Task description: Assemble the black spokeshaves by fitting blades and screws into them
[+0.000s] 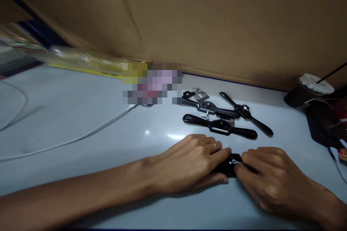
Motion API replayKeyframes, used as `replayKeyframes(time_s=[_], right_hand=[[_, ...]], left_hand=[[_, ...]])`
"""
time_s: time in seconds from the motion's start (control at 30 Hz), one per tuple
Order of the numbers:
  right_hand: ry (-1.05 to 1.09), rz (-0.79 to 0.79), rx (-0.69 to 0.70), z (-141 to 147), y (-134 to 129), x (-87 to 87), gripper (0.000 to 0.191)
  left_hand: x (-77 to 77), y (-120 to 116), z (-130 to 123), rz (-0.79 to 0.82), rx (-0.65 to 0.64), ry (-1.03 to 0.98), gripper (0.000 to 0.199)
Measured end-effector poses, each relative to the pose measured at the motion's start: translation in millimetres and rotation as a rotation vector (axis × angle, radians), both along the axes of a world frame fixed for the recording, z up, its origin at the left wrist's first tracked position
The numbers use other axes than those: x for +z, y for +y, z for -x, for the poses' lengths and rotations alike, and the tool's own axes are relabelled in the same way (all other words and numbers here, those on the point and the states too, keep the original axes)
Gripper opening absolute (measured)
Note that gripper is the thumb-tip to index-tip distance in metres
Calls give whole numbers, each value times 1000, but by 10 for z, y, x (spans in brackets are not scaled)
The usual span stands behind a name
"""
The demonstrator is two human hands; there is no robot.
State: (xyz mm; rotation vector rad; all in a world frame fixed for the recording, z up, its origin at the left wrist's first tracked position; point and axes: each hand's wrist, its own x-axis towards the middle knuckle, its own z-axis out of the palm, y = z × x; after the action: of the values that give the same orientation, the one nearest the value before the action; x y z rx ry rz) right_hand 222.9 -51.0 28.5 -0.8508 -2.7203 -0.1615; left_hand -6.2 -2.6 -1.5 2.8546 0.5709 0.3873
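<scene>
My left hand (pixel 200 158), with a ring on one finger, is closed around one side of a black metal tool (pixel 229 169) on the table. At its middle, the thumb and forefinger of my right hand (pixel 265 177) pinch a small silver wing screw (pixel 234 161). Much of this tool is hidden under my hands. Beyond them lie a glossy black two-handled tool (pixel 222 126), a duller one (pixel 207 106) behind it, and a third (pixel 245 112) lying diagonally at the right. Loose silver wing screws (pixel 205 116) lie beside them.
A dark drink cup (pixel 300 92) with a white lid and straw stands at the back right, near a black object (pixel 320 122). A white cable (pixel 92 135) runs across the left of the table (pixel 81 112) to a pixelated item. Cardboard (pixel 217 21) rises behind.
</scene>
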Motion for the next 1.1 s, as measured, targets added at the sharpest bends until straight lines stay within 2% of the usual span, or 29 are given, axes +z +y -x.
replayKeyframes(time_s=[0.1,0.27,0.47,0.63,0.73,0.93,1.1], right_hand=[[34,-43,-61,0,17,10,35],[-3,14,33,5,5,24,34],[4,-80,-36,-13,7,33,34],[-35,-23,35,-7,-16,37,34],[-18,-49,-2,-11,-13,37,38],[28,-81,1,9,5,63,34],[18,-36,-116,41,-18,8,29]], left_hand=[[4,3,-2,-4,1,11,34],[1,4,-5,5,-5,9,33],[0,0,1,10,4,4,34],[1,1,4,14,2,13,34],[4,2,1,13,6,24,35],[8,5,-1,16,-1,21,35],[1,8,-3,-3,-3,-2,30]])
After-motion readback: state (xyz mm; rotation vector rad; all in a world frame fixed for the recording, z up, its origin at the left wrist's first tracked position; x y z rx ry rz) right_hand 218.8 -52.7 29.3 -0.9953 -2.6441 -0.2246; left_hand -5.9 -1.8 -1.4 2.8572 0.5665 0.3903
